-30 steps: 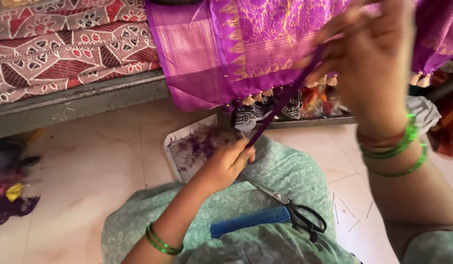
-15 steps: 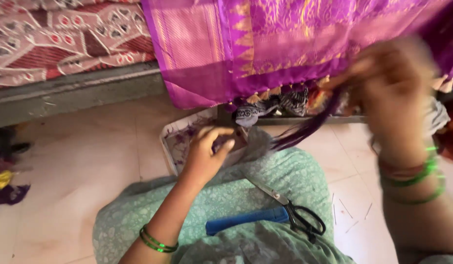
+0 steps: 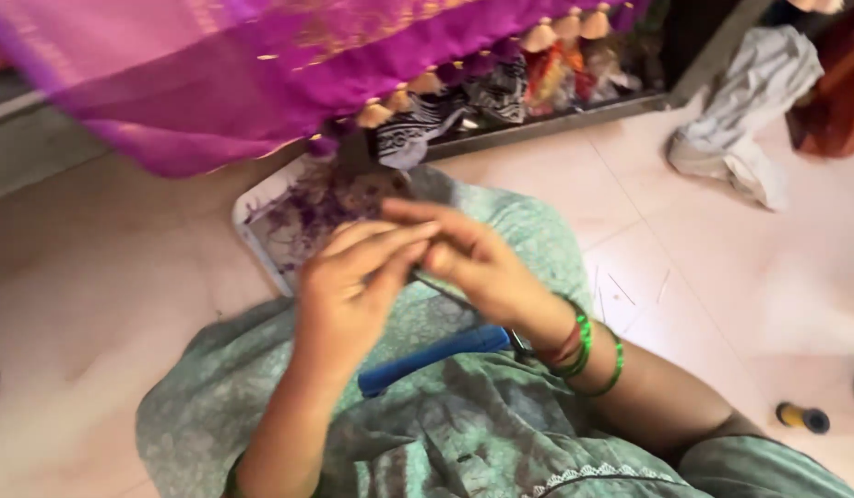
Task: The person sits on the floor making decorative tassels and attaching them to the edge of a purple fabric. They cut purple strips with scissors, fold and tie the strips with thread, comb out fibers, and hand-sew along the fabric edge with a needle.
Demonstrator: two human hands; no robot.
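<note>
— Over your lap, where do things stand?

— Your left hand (image 3: 339,300) and right hand (image 3: 478,263) meet above the green cloth on your knee (image 3: 482,433). The fingers (image 3: 390,244) of both are pinched together at the tips; the blur hides what they grip, though it looks like a thin strand. A blue comb (image 3: 432,358) lies on the cloth just below them, with a pair of scissors (image 3: 517,341) peeping out beside your right wrist.

— And how far along would you say you are?

— Partway, I judge. A row of finished tassels (image 3: 556,32) hangs from the hem of the purple sari (image 3: 243,92) further off, and purple thread clippings (image 3: 316,207) fill the white tray (image 3: 252,242) just beyond your hands. The hem to the left of that row shows no tassels, so work seems left there.

— What differs from a moment ago?

— Half a second back your right hand was raised at the hem with a bundle of purple threads and your left reached into the tray. Now both have come down together at your lap, and your head has turned right: a yellow thread spool (image 3: 800,417) on the floor and a crumpled white cloth (image 3: 750,111) show.
</note>
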